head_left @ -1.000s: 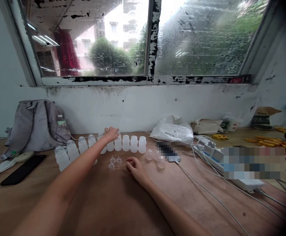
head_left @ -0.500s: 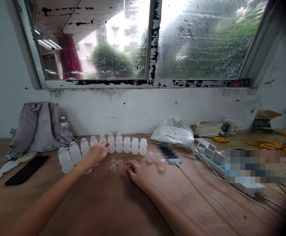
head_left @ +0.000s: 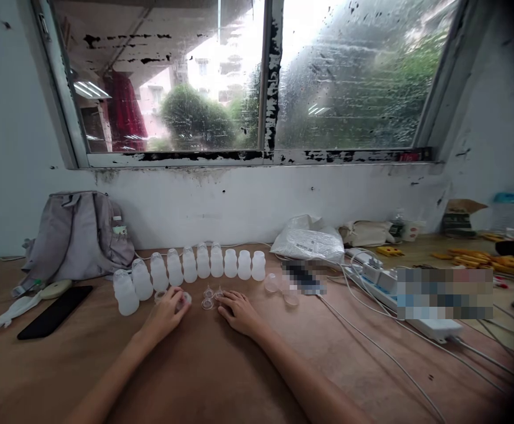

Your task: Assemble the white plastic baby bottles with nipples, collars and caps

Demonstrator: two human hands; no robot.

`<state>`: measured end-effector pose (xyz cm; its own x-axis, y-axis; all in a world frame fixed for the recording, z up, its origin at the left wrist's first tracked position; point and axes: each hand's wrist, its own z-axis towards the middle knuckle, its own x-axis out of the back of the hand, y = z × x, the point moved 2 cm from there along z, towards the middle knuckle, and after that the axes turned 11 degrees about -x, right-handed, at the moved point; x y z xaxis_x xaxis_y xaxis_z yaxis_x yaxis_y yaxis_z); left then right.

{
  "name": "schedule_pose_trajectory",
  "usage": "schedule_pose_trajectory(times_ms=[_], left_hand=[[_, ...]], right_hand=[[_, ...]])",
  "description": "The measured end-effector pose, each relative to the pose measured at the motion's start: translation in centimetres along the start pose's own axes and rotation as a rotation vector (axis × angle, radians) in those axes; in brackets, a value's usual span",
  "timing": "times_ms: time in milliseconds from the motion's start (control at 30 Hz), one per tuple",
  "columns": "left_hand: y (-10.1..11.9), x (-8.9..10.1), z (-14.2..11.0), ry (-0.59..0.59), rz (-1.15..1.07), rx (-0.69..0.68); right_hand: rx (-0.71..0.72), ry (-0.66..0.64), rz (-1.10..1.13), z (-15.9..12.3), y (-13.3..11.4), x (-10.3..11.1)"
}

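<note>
My left hand is low over the table, its fingers closed around a whitish bottle ring. Beside its knuckles, another pale ring is partly hidden. My right hand has its fingertips closed on a clear bottle nipple, which they partly cover. Right by those fingers sit more clear nipples in a small cluster. Behind both hands stands a curved row of frosted baby bottles; those on the left wear clear domed caps, while the three rightmost have open tops.
Round clear lids lie right of my right hand, near a blurred phone with a cable. A power strip and cords run along the right. At left are a black phone and grey backpack; a plastic bag lies behind.
My left hand has come back from the bottle row down toward the table and now holds a ring. My right hand has shifted left onto a nipple. The camera view has shifted slightly.
</note>
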<state>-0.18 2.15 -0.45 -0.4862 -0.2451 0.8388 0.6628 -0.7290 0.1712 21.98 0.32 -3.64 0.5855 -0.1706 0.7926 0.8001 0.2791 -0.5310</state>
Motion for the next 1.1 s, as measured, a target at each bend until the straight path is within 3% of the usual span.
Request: schedule_pose_trajectory(times_ms=[133, 267, 433, 633, 933, 1100], left_hand=[[3.9, -0.6, 2.9, 0.161, -0.148, -0.064], [5.7, -2.1, 3.5, 0.238, -0.248, -0.108], [6.1, -3.6, 2.3, 0.119, -0.275, -0.219], [6.1, -4.5, 2.4, 0.076, -0.237, -0.225], [6.3, -6.1, 2.6, -0.008, -0.250, -0.223], [6.2, -5.9, 2.4, 0.052, -0.295, -0.167]], right_hand=[[0.075, 0.045, 0.180, -0.2, -0.2, 1.0], [0.035, -0.026, 0.315, -0.3, 0.2, 1.6], [-0.099, -0.099, 0.539, 0.2, 1.0, 1.4], [-0.341, 0.125, 0.836, 1.0, 2.6, 0.7], [-0.337, 0.131, 0.789, 1.2, 3.3, 0.0], [-0.329, 0.139, 0.715, 1.2, 3.2, 0.1]])
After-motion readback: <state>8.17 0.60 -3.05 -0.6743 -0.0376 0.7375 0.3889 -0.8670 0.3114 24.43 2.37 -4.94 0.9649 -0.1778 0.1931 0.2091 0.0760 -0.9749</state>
